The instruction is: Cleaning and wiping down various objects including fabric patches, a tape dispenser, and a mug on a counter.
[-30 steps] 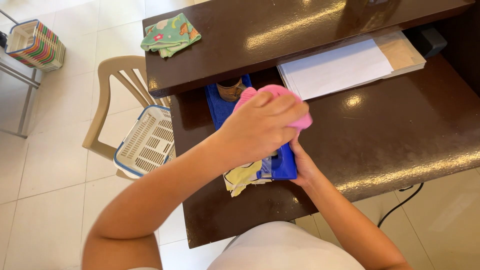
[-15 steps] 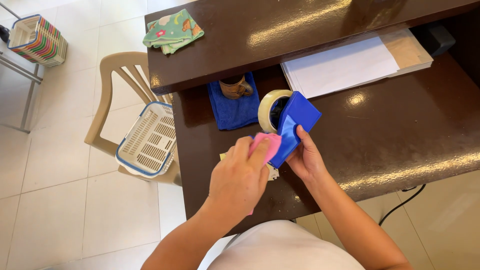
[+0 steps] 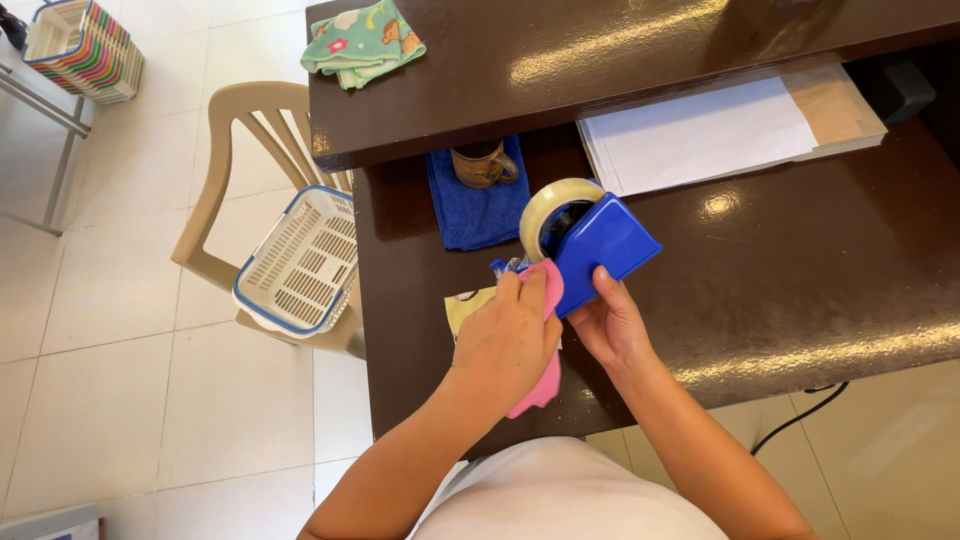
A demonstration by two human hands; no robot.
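- Blue tape dispenser [image 3: 600, 245] is lifted off the dark wooden desk [image 3: 800, 270], tilted, its long axis slanting and the tape roll [image 3: 545, 208] end up-left.
- Right hand [image 3: 612, 322] fingers wrap its lower edge.
- Left hand [image 3: 508, 345] presses a pink cloth [image 3: 545, 385] against it.
- Behind: brown mug [image 3: 484, 163] on blue towel [image 3: 470, 215], paper stack [image 3: 710, 135]; white basket [image 3: 300, 262] on a chair [image 3: 225, 160].

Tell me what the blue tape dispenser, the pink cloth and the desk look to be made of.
Tape dispenser, in the right hand: likely moulded plastic, smooth, uniform blue, crisp edges.
Pink cloth, under the left hand: soft fabric, matte; it drapes limp below the palm.
Desk: probably wood or laminate under glossy dark brown varnish; it mirrors bright highlights.
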